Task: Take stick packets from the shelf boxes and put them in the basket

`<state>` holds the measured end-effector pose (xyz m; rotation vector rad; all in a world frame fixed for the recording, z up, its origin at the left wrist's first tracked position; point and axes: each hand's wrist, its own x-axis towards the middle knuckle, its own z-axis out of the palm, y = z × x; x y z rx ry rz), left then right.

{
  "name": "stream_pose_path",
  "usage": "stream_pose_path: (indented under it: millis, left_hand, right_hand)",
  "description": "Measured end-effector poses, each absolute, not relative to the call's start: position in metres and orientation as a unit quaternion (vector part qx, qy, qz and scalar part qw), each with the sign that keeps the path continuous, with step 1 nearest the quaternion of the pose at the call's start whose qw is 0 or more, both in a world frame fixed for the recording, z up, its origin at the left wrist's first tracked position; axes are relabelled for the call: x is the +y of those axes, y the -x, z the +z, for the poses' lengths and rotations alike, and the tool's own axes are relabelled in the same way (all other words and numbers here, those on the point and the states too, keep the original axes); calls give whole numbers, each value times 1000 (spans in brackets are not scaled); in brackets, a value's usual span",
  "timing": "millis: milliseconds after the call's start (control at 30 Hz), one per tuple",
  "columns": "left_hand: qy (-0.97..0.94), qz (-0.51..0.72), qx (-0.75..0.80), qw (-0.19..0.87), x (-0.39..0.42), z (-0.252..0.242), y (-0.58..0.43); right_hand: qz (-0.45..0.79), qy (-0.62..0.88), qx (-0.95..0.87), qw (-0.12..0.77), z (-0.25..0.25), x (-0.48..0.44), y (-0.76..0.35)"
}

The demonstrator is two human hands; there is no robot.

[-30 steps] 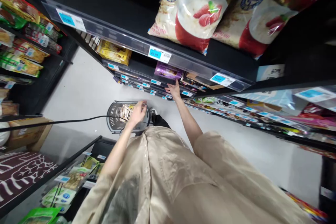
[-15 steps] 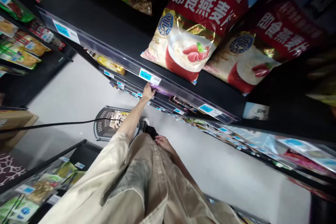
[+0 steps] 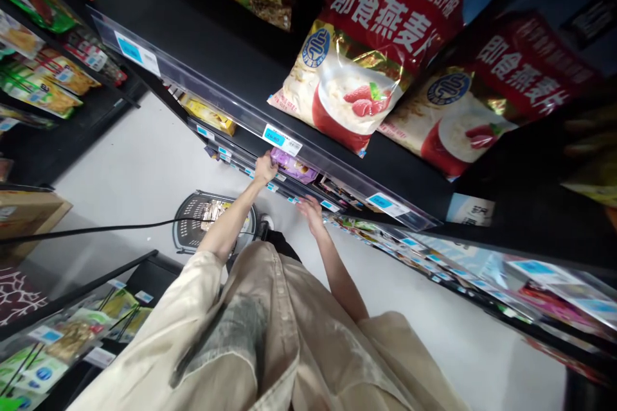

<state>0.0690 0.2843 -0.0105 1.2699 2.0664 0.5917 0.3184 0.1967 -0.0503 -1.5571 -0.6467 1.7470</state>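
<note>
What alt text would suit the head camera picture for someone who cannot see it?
A person's left hand grips one end of a purple packet on a shelf; the right hand is open nearby. Red-and-cream bags sit higher up; a grey basket stands below.

Red-topped oatmeal bags (image 3: 359, 70) sit on a black shelf (image 3: 193, 22).

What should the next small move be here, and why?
Probably bring the right hand to the purple package's free end: the left hand is at its other end, while the right is open and apart from it.
</note>
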Motion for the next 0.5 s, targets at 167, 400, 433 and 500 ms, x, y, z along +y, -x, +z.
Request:
stream_pose_path:
  millis: [167,400,433,500]
  left_hand:
    - [-485,197,794,309,256,-5,-50]
    - [-488,208,788,314,217,0,-44]
    - [-488,212,786,315,214,0,-45]
    - [-482,226,784,319,207,-3,-47]
  right_hand:
    - [711,560,-175,389,-39,220,-295]
    - [792,493,-151,327,-29,234,-293]
    - [804,483,-147,313,-27,238,-295]
    - [821,474,-139,287,-25,246,-297]
